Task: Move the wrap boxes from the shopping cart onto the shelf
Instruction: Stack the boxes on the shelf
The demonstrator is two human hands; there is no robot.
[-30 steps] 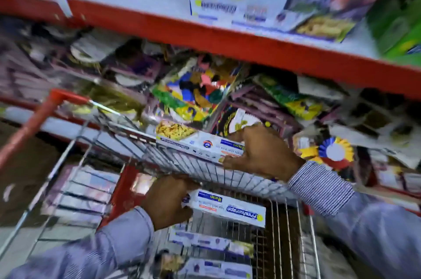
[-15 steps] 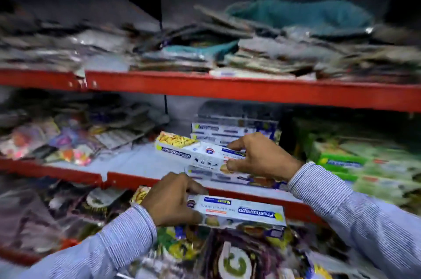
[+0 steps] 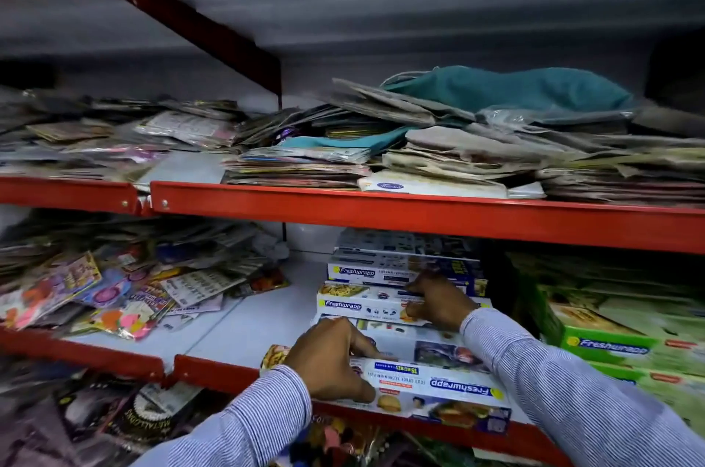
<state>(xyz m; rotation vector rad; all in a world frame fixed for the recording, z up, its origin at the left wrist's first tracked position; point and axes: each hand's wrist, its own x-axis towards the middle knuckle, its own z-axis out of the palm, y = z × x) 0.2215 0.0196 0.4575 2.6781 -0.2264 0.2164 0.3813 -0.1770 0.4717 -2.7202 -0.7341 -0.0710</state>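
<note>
Nearest: two striped shirt sleeves (image 3: 595,390) reach in from the bottom edge. Below the shelf lip, glossy party packets (image 3: 126,417) sit blurred in shadow.

Left hand (image 3: 332,363) is curled over the left end of a white wrap box (image 3: 438,390), fingers on its top face and thumb low on its front face, clasping it. This box lies flat across the red front lip (image 3: 213,371) of the middle shelf, its long side along the edge and its front face hanging just past the lip. "Freshwrapp" print reads upside down.

Right hand (image 3: 438,300), a little further in, rests on the right part of a second wrap box (image 3: 358,304), fingers bent and pressing its top and front. This box lies flat on a low stack of like boxes (image 3: 396,268) deeper on the same white shelf; whether the hand grips or only pushes it, cannot tell.

Right of the stack: green Freshwrapp cartons (image 3: 610,344), just beside it. Left on the same shelf: a loose heap of colourful packets (image 3: 114,294), apart from the boxes, bare white board between.

Next shelf up: piles of flat paper bags (image 3: 477,153) and a teal cloth bundle (image 3: 515,88). A red diagonal brace (image 3: 213,35) runs to the top shelf rail.
</note>
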